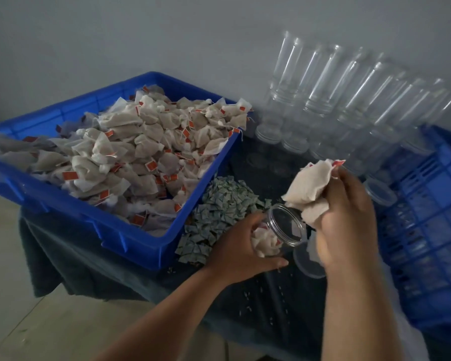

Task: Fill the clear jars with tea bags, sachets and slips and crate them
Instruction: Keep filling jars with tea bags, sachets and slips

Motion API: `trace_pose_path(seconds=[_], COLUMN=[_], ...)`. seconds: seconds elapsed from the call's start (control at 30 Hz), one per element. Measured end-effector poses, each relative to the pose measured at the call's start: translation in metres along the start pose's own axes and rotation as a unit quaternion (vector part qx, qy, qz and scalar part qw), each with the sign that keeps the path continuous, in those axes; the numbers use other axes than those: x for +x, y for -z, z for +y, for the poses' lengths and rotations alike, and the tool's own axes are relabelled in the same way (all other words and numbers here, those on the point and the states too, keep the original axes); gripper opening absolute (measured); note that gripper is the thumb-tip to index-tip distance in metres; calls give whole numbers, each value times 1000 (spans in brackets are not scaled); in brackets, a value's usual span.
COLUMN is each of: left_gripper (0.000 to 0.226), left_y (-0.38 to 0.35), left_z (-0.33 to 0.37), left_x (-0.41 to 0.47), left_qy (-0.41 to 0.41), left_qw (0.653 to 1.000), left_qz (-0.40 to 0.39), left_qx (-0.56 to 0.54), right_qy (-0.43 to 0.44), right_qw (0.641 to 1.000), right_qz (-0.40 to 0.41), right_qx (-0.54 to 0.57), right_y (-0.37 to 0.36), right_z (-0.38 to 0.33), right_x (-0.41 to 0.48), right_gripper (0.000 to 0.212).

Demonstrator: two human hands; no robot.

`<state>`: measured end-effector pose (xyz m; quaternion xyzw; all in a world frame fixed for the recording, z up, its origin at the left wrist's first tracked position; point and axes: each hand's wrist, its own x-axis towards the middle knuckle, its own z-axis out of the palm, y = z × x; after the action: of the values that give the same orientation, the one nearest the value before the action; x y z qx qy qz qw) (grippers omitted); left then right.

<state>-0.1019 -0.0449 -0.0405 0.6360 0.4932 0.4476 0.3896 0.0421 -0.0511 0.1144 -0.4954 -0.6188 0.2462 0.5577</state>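
The left grip (235, 246) is curled round the body of a clear jar (287, 225), which lies tilted with its open mouth turned up and to the right. A few tea bags already sit in the jar's bottom, against the left palm.

The right grip (346, 212) is closed tight on a bunch (307, 183) of tea bags, held just above and right of the jar's mouth. The bunch's lowest corner is at the rim; whether it touches is unclear.

Left of the jar a blue bin (63, 204) is heaped with tea bags (141, 142). Between bin and jar lies a pile of grey-green sachets (219, 204). A clear lid (310, 264) lies on the cloth-covered worktop (245, 308) just below the jar. Behind the jar lean rows of empty jars (323, 95), and to its right is a blue crate (427, 204).
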Motion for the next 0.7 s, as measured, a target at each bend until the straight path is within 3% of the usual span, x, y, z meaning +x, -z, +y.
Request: trace_pose_path(seconds=[0.03,0.1,0.17,0.23,0.33,0.4,0.5,0.57,0.63,0.7], left_gripper=[84,85,85,84,85,93,104,105,103,100], left_y=[-2,-4,-4,-5,-6,-7,-8,-8,-8,-8], left_z=[-1,-3,-3,-2,-2,-4,-6,-5,-6,-6], left_x=[1,2,2,1,0,0,1,1,2,2], left_qy=[-6,-11,-17,-15,-11,1,11,11,10,9], left_qw=[1000,1000,1000,1000,1000,1000,1000,1000,1000,1000], left_qz=[6,10,16,13,12,9,15,15,15,14], left_qx=[-5,-11,-7,-8,-4,-3,-9,-8,-12,-20], right_qy=[-50,-50,-27,-17,-68,-93,-100,-116,-127,-129], right_qw=[997,992,979,968,952,958,987,985,980,985], right_qz=[42,101,101,65,-72,-85,55,126,144,113], right_qx=[41,-57,-175,-243,-291,-259,-112,3,54,31], right_y=[8,16,22,20,18,23,35,39,32,21], right_z=[2,9,18,29,34,35,36,35,36,38], right_x=[2,6,1,-4,-7,-6,0,3,0,-7], right_gripper=[20,20,13,10,16,18,23,26,19,7])
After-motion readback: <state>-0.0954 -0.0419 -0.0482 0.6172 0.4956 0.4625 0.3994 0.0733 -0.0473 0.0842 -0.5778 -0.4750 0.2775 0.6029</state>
